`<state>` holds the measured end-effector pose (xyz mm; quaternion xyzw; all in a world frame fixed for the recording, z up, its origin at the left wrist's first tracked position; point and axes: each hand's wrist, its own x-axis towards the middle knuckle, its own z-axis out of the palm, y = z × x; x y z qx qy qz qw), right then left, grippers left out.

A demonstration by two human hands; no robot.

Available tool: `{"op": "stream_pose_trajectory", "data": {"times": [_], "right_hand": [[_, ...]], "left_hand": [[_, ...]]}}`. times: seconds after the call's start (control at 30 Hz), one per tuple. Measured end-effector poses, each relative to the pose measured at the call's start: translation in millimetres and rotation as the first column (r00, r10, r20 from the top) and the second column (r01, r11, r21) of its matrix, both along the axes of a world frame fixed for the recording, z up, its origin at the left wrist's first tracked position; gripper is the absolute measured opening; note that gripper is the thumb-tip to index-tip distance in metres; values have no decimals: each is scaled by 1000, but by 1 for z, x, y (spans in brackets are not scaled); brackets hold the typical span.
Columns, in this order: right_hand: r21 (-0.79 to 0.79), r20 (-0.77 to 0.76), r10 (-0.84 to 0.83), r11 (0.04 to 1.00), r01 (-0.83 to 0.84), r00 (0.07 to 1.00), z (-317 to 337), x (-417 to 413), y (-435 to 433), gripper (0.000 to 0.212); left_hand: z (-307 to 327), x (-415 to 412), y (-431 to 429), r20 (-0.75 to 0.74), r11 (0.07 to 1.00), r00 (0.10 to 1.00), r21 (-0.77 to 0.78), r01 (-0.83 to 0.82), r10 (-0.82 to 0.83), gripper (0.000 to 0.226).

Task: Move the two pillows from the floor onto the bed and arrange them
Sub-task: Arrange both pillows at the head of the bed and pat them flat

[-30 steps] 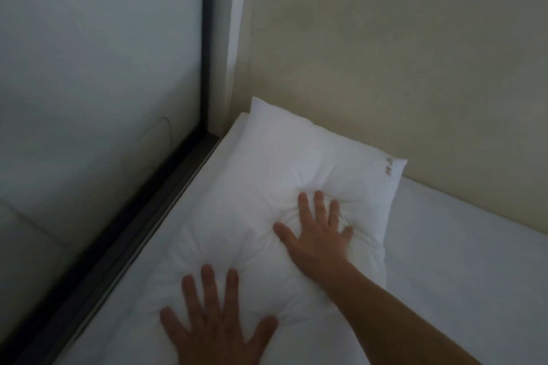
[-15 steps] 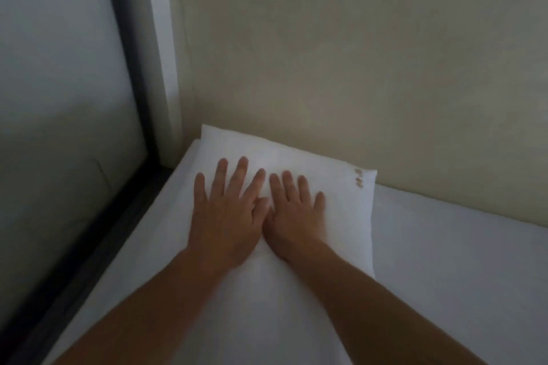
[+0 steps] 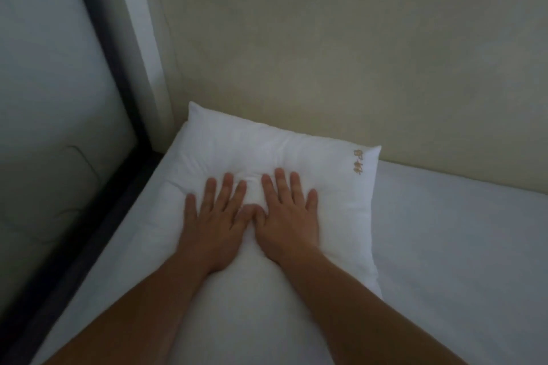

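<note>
A white pillow [image 3: 267, 154] with small gold embroidery near its right corner lies on the bed [image 3: 459, 246], in the corner where the beige wall meets the window. My left hand [image 3: 215, 216] and my right hand [image 3: 287, 213] rest flat on the pillow's middle, side by side, thumbs touching, fingers spread. Both palms press a dent into the filling. Neither hand grips anything. Only one pillow is in view.
The beige wall [image 3: 326, 53] runs behind the bed's head. A dark-framed window [image 3: 59, 112] stands along the left side of the bed. White sheet stretches to the right of the pillow.
My left hand moved up from the pillow's near end to sit beside the right hand. The pillow now lies closer to the wall, and both hands have slid slightly nearer.
</note>
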<state>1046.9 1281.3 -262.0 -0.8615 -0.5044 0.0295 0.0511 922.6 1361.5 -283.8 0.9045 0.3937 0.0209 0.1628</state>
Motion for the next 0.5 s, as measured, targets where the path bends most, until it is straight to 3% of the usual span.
{"op": "stream_pose_trajectory", "data": {"times": [0.07,0.13,0.23,0.27,0.3,0.37,0.43,0.5], "right_hand": [[-19,-79,-32,999,31,996,7,-12,-26,67],[-83,-128,-203,978,193,971,20,-13,-62,69],[-162,-108,-564,823,545,819,66,3,-112,69],[-156,-68,-562,822,547,825,77,4,-122,68],[-120,-63,-466,881,457,882,87,-4,-125,66],[29,-152,-107,993,112,983,93,-39,-115,63],[20,-176,191,982,-190,966,79,-85,-115,60],[-100,-129,171,978,-185,977,60,-98,-135,58]], "left_hand": [[10,-25,-10,-92,997,996,-83,-2,-6,69],[24,-59,-27,-229,991,973,-121,-62,33,70],[64,-112,-45,-325,975,925,-37,-221,198,70],[77,-122,-53,-293,969,925,16,-247,241,69],[88,-126,-63,-224,971,944,69,-231,240,68],[98,-117,-90,-55,984,992,145,-107,116,64],[92,-115,-131,-26,995,1000,103,-4,6,64],[75,-138,-165,-142,999,990,47,27,-20,73]]}}
